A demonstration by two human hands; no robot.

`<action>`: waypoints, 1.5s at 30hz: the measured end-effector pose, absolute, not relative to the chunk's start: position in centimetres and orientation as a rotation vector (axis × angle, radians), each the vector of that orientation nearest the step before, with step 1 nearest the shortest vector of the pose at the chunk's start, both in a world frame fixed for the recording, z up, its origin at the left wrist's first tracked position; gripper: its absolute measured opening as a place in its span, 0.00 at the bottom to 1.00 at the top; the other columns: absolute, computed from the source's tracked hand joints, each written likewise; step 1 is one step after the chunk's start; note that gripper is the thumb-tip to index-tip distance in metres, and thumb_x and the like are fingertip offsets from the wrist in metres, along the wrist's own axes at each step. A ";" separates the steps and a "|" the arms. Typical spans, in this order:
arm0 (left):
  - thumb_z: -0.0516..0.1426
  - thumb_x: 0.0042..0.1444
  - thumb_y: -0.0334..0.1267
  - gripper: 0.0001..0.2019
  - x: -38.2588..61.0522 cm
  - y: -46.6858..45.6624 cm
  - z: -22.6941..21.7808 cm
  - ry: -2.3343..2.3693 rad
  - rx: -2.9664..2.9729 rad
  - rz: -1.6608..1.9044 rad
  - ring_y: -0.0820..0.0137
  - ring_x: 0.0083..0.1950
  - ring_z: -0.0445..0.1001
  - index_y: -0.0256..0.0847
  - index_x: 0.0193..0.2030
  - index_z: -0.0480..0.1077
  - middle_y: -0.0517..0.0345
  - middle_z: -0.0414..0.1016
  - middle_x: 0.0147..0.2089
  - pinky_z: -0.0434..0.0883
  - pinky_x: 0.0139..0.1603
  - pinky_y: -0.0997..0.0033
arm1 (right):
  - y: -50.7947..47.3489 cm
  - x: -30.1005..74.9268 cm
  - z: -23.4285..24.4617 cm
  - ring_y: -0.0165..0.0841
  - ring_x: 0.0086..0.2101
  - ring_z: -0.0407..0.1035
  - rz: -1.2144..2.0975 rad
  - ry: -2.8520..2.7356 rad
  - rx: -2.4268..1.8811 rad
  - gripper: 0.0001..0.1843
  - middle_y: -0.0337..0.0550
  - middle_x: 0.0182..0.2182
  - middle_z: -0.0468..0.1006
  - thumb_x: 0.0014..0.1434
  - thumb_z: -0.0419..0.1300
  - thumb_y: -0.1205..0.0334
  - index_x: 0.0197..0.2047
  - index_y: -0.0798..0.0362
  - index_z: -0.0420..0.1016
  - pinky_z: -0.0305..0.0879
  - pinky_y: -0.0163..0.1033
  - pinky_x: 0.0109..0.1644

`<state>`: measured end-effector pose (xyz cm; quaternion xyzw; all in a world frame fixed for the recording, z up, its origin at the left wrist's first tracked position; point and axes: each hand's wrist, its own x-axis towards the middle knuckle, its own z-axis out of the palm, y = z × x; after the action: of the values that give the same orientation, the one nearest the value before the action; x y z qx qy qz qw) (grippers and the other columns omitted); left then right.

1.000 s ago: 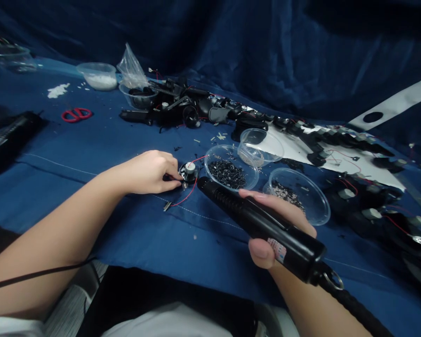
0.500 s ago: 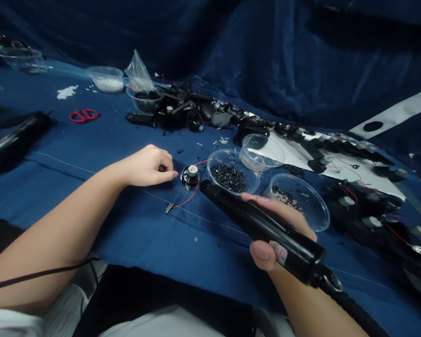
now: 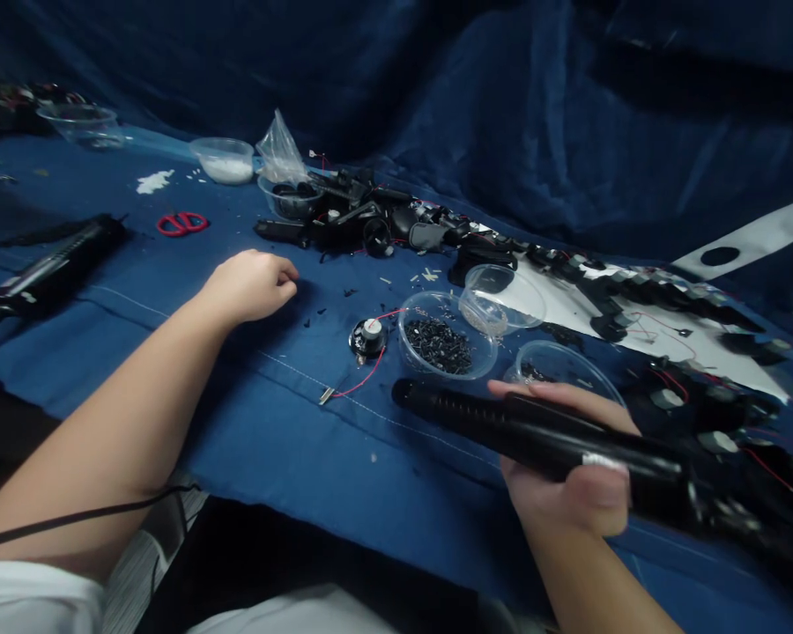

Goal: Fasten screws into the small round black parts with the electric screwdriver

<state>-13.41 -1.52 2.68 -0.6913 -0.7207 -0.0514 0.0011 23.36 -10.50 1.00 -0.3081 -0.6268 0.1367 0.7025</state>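
Note:
My right hand is wrapped around a black electric screwdriver, its nose pointing left and its cord running off at the lower right. My left hand hovers over the blue cloth with its fingers curled in and nothing visible in them. Between the two lies a small round black part with a silver cylinder on top, touched by neither hand. A red wire links it to a small metal piece. Close to the screwdriver's nose stands a clear tub of small black screws.
More clear tubs stand behind and to the right, one partly behind my right hand. Red-handled scissors and a second black screwdriver lie at left. Black housings are heaped behind; a tub of white bits sits farther back.
My left hand has moved left and away from the round part. My right hand has drawn the screwdriver back to the right and turned it flatter. The view has shifted slightly.

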 end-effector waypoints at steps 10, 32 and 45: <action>0.52 0.58 0.47 0.24 -11.0 -1.7 2.8 -2.130 -2.457 -0.270 0.57 0.50 0.80 0.39 0.54 0.79 0.51 0.84 0.48 0.73 0.53 0.60 | -7.4 25.5 6.7 0.31 0.18 0.69 0.653 -0.476 -0.857 0.36 0.40 0.20 0.74 0.57 0.48 0.25 0.27 0.50 0.74 0.56 0.34 0.13; 0.57 0.60 0.41 0.13 12.7 0.6 8.6 -0.874 -3.106 -0.535 0.60 0.47 0.77 0.41 0.41 0.83 0.51 0.82 0.42 0.71 0.52 0.58 | -1.7 35.9 4.4 0.28 0.16 0.64 0.345 -0.046 -1.002 0.29 0.37 0.24 0.74 0.58 0.51 0.28 0.36 0.47 0.66 0.56 0.35 0.13; 0.59 0.48 0.23 0.15 20.9 2.6 5.4 -0.566 -2.946 0.193 0.60 0.44 0.72 0.42 0.36 0.84 0.51 0.81 0.33 0.55 0.55 0.53 | -2.8 36.3 4.0 0.35 0.23 0.76 0.273 -0.229 -1.253 0.41 0.46 0.30 0.79 0.61 0.48 0.27 0.48 0.59 0.77 0.78 0.45 0.30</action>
<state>20.85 2.64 5.40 -0.9778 -0.1878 0.0642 0.0675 36.35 -2.76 4.01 -0.5833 -0.1065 0.1271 0.7951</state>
